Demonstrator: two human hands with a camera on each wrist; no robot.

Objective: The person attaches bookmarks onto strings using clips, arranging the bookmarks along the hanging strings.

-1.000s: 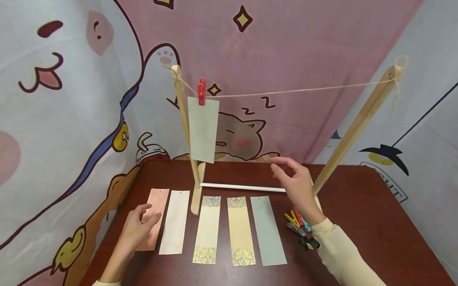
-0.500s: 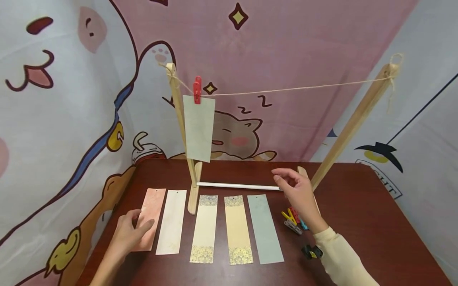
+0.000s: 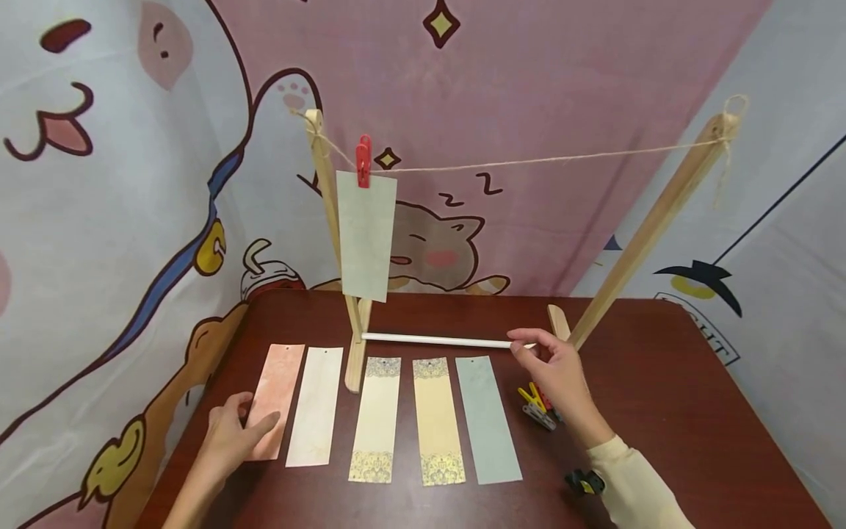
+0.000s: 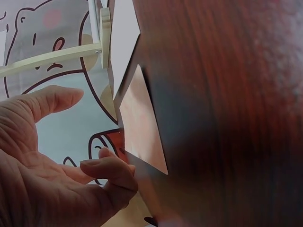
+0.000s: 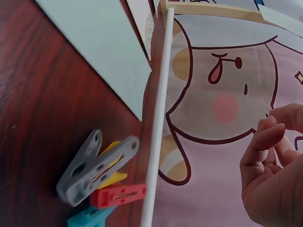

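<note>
My left hand (image 3: 228,438) is over the lower left of the pink paper strip (image 3: 280,382), thumb and fingers spread apart. In the left wrist view nothing lies between them, and the strip (image 4: 141,125) is beyond the fingertips. My right hand (image 3: 558,375) hovers near the right end of the white rod (image 3: 436,340), its fingers loosely bent and holding nothing. Below it lie small plastic clothespins, a grey one (image 5: 94,172) beside yellow, red (image 5: 118,195) and teal ones; the hand partly covers them in the head view. A red clothespin (image 3: 363,162) holds a pale green strip (image 3: 366,239) on the string.
Twine (image 3: 529,162) runs between two wooden posts, the left (image 3: 333,220) and the right (image 3: 651,231). On the brown table (image 3: 694,411) lie a white strip (image 3: 315,408), two patterned strips (image 3: 374,422) and a grey-green strip (image 3: 489,419). A printed cloth (image 3: 562,73) hangs behind.
My left hand has shifted left and slightly down over the pink strip. The right hand has come down from above the rod toward the clothespins. The camera view has shifted slightly.
</note>
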